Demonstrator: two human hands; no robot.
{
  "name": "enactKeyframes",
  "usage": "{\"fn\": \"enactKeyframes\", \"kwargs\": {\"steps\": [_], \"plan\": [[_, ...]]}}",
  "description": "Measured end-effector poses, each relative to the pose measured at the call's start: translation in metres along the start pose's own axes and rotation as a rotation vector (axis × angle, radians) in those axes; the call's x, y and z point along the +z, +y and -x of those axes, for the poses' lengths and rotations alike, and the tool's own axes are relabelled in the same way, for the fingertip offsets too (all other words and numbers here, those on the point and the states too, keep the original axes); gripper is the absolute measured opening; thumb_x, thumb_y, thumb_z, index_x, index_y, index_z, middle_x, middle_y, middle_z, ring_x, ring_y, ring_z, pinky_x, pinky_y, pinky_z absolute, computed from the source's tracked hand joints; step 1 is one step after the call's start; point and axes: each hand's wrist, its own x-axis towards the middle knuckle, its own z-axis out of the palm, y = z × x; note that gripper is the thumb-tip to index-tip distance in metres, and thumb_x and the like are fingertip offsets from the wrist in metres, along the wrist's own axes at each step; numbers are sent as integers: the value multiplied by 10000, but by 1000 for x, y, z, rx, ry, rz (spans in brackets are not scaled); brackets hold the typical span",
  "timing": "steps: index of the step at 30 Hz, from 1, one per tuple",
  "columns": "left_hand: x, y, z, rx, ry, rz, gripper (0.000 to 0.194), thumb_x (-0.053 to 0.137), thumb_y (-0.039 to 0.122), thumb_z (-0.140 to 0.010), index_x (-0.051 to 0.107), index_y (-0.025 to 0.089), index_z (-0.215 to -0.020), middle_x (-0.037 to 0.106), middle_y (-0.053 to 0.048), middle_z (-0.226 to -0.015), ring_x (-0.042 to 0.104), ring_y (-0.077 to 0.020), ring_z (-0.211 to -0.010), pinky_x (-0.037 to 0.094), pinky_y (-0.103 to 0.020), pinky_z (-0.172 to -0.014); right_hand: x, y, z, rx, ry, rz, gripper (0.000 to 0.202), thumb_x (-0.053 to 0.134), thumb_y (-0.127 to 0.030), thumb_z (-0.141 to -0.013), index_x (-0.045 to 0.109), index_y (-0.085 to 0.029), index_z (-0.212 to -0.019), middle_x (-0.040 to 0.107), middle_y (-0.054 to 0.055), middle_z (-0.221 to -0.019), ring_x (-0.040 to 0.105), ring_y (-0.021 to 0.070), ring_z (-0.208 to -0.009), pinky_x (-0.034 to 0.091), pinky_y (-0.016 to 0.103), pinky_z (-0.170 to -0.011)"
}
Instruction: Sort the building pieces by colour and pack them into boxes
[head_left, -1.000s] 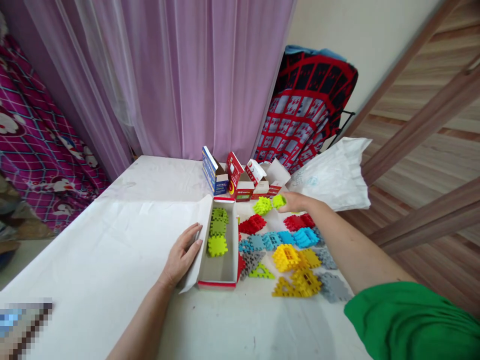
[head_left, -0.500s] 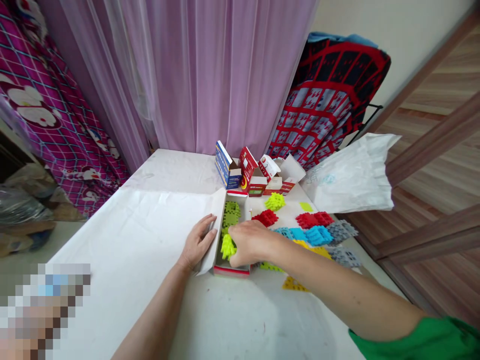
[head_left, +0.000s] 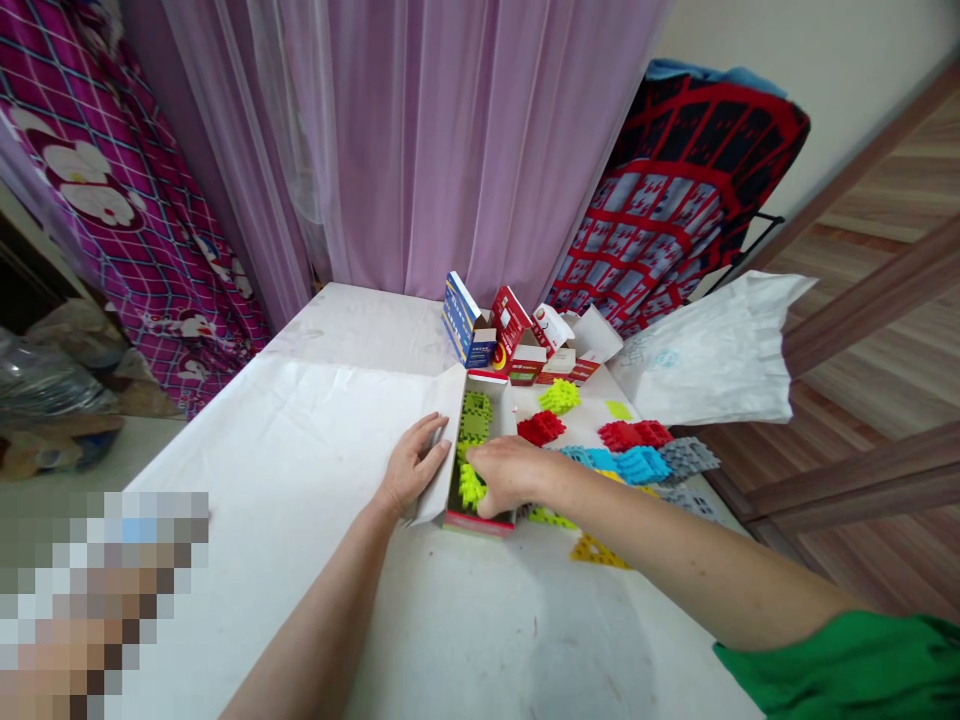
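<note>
A long open box (head_left: 478,524) with a red edge lies on the white table (head_left: 442,620), its white lid folded out to the left. My left hand (head_left: 411,462) rests on that lid with its fingers apart. Inside the box, olive-green pieces (head_left: 475,415) line the far part. My right hand (head_left: 504,474) reaches into the near part, its fingers closed on bright yellow-green pieces (head_left: 471,485). Right of the box lie red pieces (head_left: 541,428), blue pieces (head_left: 641,465), grey pieces (head_left: 688,458) and yellow pieces (head_left: 596,552); my right forearm passes over some of them.
Small open cartons, one blue (head_left: 463,325) and others red (head_left: 514,330), stand at the table's back. A white bag (head_left: 712,350) is at the right edge. Purple curtains (head_left: 450,140) hang behind. A pixelated patch covers the lower left.
The whole view has shifted, so the table and box appear slightly farther right and higher. My right hand stays in the box at the yellow-green pieces; my left hand stays on the lid.
</note>
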Motion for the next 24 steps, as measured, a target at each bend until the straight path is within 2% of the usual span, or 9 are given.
{"fn": "enactKeyframes", "kwargs": {"steps": [3, 10, 12, 15, 18, 21, 24], "plan": [[1, -1, 0, 4, 5, 1, 448, 495, 433, -876, 593, 201, -1247, 538, -103, -1386, 492, -225, -1287, 342, -422, -1128, 3, 0, -3, 1, -30, -8, 530, 688, -395, -672, 632, -116, -1118, 687, 169, -1109, 648, 309, -1017, 510, 340, -787], [1, -1, 1, 5, 10, -5, 442, 508, 428, -870, 595, 208, -1244, 537, -103, -1387, 495, -226, -1285, 346, -425, -1126, 10, 6, -6, -57, -11, -30, 634, 712, -393, -676, 560, -107, -1220, 648, 173, -1180, 622, 301, -1059, 492, 332, -833], [1, 0, 1, 2, 10, -8, 443, 506, 425, -871, 596, 203, -1243, 537, -105, -1386, 491, -226, -1288, 341, -423, -1128, 8, 9, -4, -71, -24, -34, 580, 699, -359, -695, 580, -120, -1210, 659, 155, -1164, 625, 287, -1049, 486, 314, -819], [2, 0, 0, -1, 7, -7, 440, 508, 420, -870, 598, 201, -1241, 546, -104, -1377, 492, -227, -1286, 339, -424, -1130, 4, 17, -1, -91, -20, -42, 352, 607, -236, -767, 664, -169, -1109, 694, 105, -1108, 632, 248, -1038, 466, 279, -807], [2, 1, 1, 3, 10, -7, 432, 513, 413, -870, 600, 206, -1238, 548, -99, -1376, 495, -225, -1285, 344, -420, -1127, 3, 25, -2, -61, 79, -51, 315, 517, -130, -807, 698, -195, -1056, 707, 79, -1093, 633, 218, -1045, 447, 256, -822], [1, 1, 1, 6, 8, -8, 433, 505, 414, -876, 598, 200, -1241, 547, -106, -1376, 503, -226, -1277, 356, -421, -1119, 1, 32, -8, 33, 234, -12, 359, 483, -83, -822, 661, -156, -1126, 677, 114, -1159, 625, 218, -1067, 442, 258, -848], [0, 1, 2, 6, 2, -7, 435, 498, 413, -882, 597, 192, -1243, 551, -114, -1370, 511, -228, -1269, 362, -429, -1115, -1, 34, -17, 95, 251, 51, 356, 533, -87, -808, 625, -104, -1151, 663, 155, -1169, 617, 240, -1084, 445, 272, -871]]}}
